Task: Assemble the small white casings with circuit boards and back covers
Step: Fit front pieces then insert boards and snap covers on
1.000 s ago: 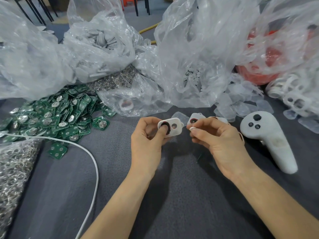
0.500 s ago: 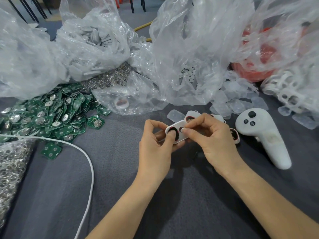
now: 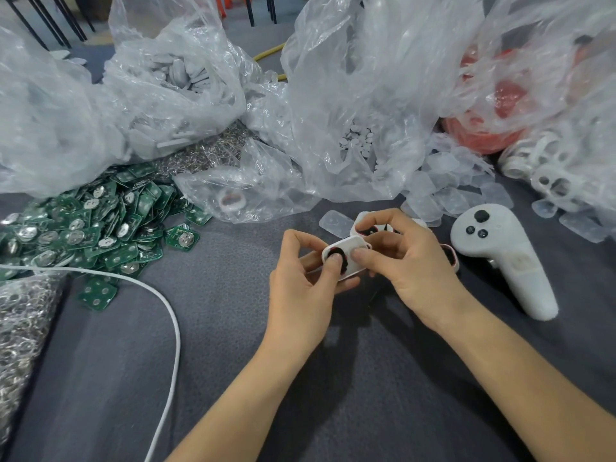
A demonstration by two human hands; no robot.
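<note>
A small white casing with a dark round button is held between both hands above the grey cloth. My left hand grips its left end, thumb on the dark button. My right hand pinches its right end, thumb pressing on top. More white casings lie just behind my right hand, partly hidden by the fingers. Green circuit boards are heaped at the left. Translucent covers lie in a pile at the back right.
A white game controller lies to the right. A white cable curves across the left. Big clear plastic bags of parts fill the back. A bag of metal rings sits at the left edge.
My hands came together: the right hand moved left from its own casing onto the casing in my left hand, and both now press it. The view shifted slightly.
</note>
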